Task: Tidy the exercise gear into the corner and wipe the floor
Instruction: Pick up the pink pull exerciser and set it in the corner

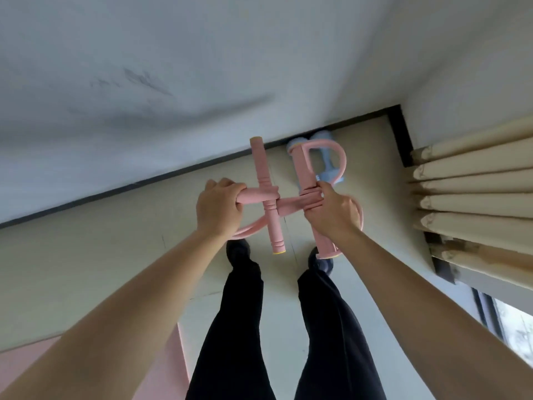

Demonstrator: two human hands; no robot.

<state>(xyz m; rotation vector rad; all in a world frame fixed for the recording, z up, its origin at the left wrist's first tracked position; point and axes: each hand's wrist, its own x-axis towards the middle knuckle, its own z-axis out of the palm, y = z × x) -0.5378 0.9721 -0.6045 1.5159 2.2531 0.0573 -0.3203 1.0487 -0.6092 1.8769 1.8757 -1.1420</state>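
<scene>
Gripping the pink pedal puller (288,202), both handle bars pointing toward the wall (144,67).

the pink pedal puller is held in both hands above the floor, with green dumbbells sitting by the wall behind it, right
Not quite: the dumbbells are light blue, not green. The head view shows them on the floor against the wall near the corner, partly hidden behind the pink pedal puller, which the left hand and right hand both hold above the floor.
</scene>
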